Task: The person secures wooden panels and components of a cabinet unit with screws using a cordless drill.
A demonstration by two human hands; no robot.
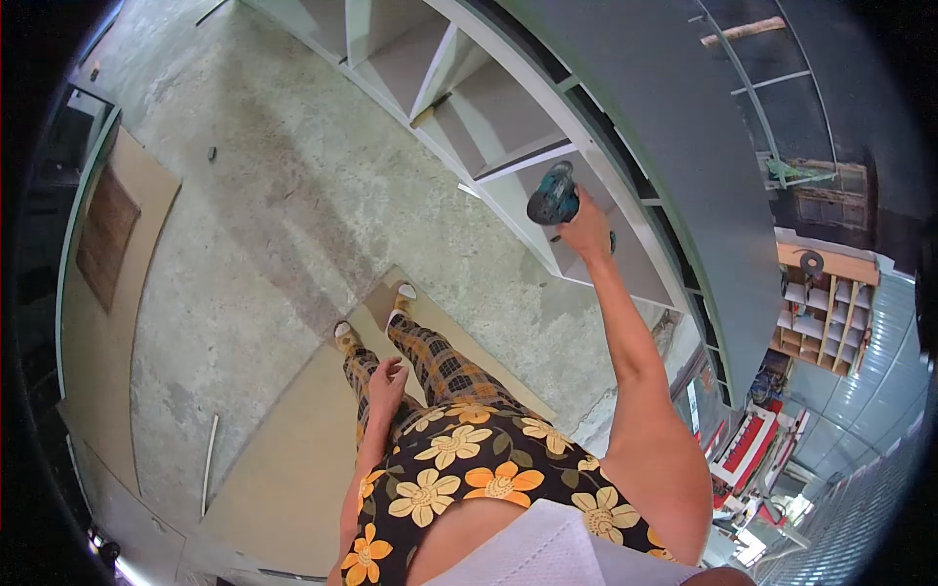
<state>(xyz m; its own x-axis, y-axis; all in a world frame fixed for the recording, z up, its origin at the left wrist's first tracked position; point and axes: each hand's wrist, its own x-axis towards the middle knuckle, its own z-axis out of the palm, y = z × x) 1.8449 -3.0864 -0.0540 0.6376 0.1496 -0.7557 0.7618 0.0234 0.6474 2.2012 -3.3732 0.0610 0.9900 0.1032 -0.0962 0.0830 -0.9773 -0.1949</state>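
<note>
My right hand [586, 227] is wrapped round the grip of a teal and black cordless drill [554, 193]. The arm stretches out to the upper right, so the drill overlaps the open front of a pale cabinet [508, 107] with slanted and straight dividers. Part of the drill's lower end is hidden behind my hand and wrist. Down by my thigh, over the plaid trousers, hangs my left hand [389, 383]. Its fingers are loosely bent and a little apart, with nothing visible in them.
Underfoot lies a tan board [293, 439] on the concrete floor [264, 244]. A thin white strip [209, 464] rests on the floor at left, near a leaning brown panel [117, 234]. A small dark block [211, 153] sits farther off. At right stands a wooden pigeonhole shelf [826, 317].
</note>
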